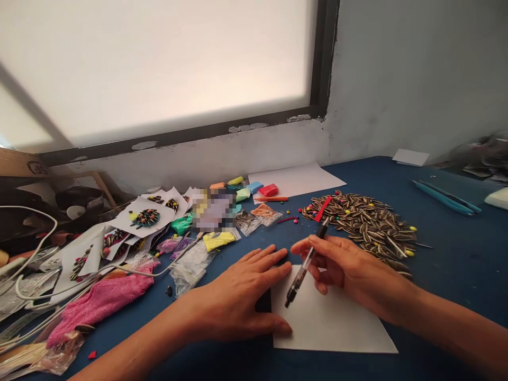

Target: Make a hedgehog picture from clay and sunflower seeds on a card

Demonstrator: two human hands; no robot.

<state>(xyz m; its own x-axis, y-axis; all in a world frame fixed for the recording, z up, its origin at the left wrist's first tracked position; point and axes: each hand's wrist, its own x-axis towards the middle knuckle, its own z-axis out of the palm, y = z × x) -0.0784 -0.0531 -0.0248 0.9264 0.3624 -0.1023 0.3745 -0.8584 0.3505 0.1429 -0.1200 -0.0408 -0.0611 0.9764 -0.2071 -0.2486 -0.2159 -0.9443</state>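
A black and clear pen [301, 275] slants over a blank white sheet of paper [337, 328], one dark end pointing down toward it. My right hand [341, 264] is closed around the pen between thumb and fingers. My left hand [246, 291] lies flat with its fingers stretched out, its thumb on the left edge of the sheet. Just beyond my right hand is a heap of striped sunflower seeds [369, 225], with small coloured beads among them and a red strip [323, 209] on top.
Small packs of coloured clay, such as a red one [269, 190] and a yellow one [218, 241], lie at the middle back. Seed pictures on paper [145, 216], a pink cloth [105, 296] and a white cable [159, 272] crowd the left. Blue tweezers [446, 197] lie at right.
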